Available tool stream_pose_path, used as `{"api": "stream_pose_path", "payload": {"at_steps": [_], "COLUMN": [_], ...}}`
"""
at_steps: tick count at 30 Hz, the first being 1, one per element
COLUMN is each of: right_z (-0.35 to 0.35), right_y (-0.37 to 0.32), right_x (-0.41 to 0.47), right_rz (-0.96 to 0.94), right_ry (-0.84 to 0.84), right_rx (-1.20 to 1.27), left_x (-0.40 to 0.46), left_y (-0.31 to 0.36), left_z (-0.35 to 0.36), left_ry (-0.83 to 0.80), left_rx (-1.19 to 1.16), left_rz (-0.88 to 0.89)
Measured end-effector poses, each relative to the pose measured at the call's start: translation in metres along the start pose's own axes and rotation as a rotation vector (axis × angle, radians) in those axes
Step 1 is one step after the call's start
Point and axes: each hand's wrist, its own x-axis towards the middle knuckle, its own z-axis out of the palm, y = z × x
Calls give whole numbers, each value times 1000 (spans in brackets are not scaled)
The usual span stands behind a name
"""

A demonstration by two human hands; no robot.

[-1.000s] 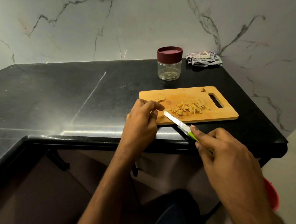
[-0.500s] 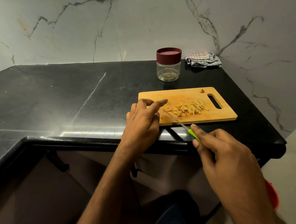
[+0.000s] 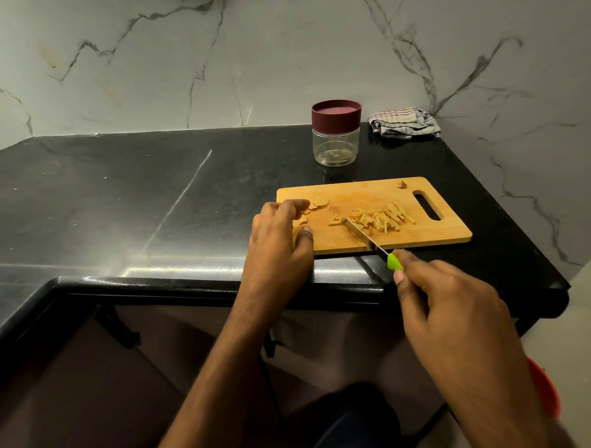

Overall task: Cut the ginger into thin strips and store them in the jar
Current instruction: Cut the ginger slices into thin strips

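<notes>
On the black worktop [image 3: 151, 199] lies a board [image 3: 434, 236]. The right hand [image 3: 454, 311] has its fingers curled round a knife [image 3: 365, 237], blade tip at the ginger strips [image 3: 381, 218]. The left hand [image 3: 279, 243] rests on the board's left end, fingers bent over ginger slices [image 3: 319, 202]. The lidded jar [image 3: 335, 133] stands behind the board.

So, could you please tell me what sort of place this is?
Probably a home kitchen: a black stone countertop against marble-look wall tiles, with a wooden cutting board and a folded dishcloth.
</notes>
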Motion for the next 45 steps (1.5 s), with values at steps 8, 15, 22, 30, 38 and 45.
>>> {"api": "stream_pose_path", "payload": {"at_steps": [8,15,22,30,38,45], "right_z": [0,-1,-4,5,17,20], "right_y": [4,10,26,55,67,71], "right_x": [3,10,36,95,108,109], "right_rz": [-22,-53,-144,-276,-300,-232], "right_ry": [2,13,60,-200,-227,-206], "right_rx": [12,33,49,278,302,338], "left_x": [1,2,2,19,36,26], "left_y": [0,0,5,4,1,4], "left_z": [3,6,11,5,2,10], "left_ry": [22,3,24,-99,-6,127], "left_rx": [36,152,294,219,12,35], "left_rz": [-2,-12,-10,-123,-220,-126]}}
